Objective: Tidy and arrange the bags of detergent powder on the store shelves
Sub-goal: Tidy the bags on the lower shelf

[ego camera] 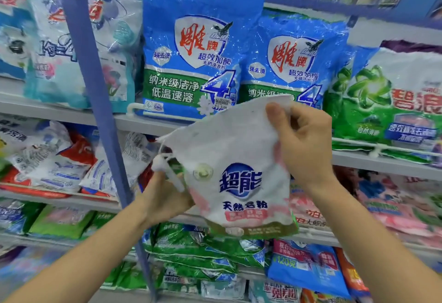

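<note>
I hold a white detergent bag (235,159) with a round blue logo and pink print in the air in front of the shelves. My right hand (303,144) pinches its upper right corner between thumb and curled fingers. My left hand (165,195) grips the bag's lower left edge from behind, its fingers mostly hidden by the bag. Behind the bag, two tall blue bags, one larger (198,46) and one smaller (296,61), stand upright on the upper shelf (71,116).
A blue shelf upright (95,82) runs diagonally at the left. A green and white bag (392,101) stands at the right. Pale blue bags (71,39) fill the upper left. Lower shelves hold lying white-red bags (52,159), green bags (191,250) and pink bags (394,207).
</note>
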A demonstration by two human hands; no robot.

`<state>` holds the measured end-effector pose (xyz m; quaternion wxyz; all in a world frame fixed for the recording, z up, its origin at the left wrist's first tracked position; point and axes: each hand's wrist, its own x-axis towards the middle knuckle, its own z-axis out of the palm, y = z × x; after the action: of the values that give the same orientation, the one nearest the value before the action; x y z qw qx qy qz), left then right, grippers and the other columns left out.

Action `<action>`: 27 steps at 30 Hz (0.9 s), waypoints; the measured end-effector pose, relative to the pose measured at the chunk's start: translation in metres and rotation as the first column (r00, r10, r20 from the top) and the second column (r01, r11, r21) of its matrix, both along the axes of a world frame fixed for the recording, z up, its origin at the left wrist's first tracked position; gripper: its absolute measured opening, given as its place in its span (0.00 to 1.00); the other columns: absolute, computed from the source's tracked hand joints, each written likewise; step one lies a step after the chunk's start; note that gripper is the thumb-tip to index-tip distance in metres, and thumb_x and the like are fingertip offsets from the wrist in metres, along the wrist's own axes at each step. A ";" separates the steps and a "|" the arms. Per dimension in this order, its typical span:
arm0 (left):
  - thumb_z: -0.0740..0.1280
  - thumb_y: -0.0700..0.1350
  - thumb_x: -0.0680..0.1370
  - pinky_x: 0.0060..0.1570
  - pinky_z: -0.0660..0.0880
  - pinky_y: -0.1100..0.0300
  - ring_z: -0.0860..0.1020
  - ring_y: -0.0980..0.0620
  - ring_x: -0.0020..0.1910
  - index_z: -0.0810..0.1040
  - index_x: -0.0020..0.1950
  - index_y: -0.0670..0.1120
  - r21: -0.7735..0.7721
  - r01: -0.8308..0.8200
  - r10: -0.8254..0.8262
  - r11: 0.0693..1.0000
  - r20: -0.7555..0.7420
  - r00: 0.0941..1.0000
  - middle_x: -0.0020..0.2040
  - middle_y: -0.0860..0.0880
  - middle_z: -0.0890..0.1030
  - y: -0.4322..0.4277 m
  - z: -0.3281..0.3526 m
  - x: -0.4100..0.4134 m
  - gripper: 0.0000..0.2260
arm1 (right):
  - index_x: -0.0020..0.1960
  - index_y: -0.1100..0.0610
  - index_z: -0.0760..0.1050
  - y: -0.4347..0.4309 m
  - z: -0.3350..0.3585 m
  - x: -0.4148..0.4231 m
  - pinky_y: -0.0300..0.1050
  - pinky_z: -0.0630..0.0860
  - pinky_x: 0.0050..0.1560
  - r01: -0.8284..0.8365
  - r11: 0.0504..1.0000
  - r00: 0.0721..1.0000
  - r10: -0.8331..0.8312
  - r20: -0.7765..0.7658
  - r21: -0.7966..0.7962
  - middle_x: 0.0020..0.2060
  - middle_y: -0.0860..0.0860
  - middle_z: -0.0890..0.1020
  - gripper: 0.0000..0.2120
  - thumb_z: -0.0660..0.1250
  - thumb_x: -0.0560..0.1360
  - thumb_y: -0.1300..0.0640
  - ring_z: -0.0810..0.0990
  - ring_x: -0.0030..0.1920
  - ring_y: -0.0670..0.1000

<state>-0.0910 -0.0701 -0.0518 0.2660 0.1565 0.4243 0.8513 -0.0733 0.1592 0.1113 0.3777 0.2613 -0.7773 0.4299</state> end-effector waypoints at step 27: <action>0.82 0.44 0.52 0.52 0.78 0.51 0.81 0.43 0.54 0.71 0.62 0.42 -0.516 0.202 -0.148 0.833 0.143 0.979 0.55 0.42 0.83 0.062 -0.059 0.039 0.41 | 0.31 0.74 0.65 0.107 -0.099 0.038 0.46 0.59 0.31 0.324 0.929 0.786 -0.157 0.598 -0.181 0.25 0.67 0.68 0.31 0.64 0.75 0.45 0.64 0.27 0.51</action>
<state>-0.0521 -0.0084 -0.1107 0.3958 0.0740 0.6120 0.6807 -0.0354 0.2660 0.0127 0.2108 -0.0371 -0.8145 0.5393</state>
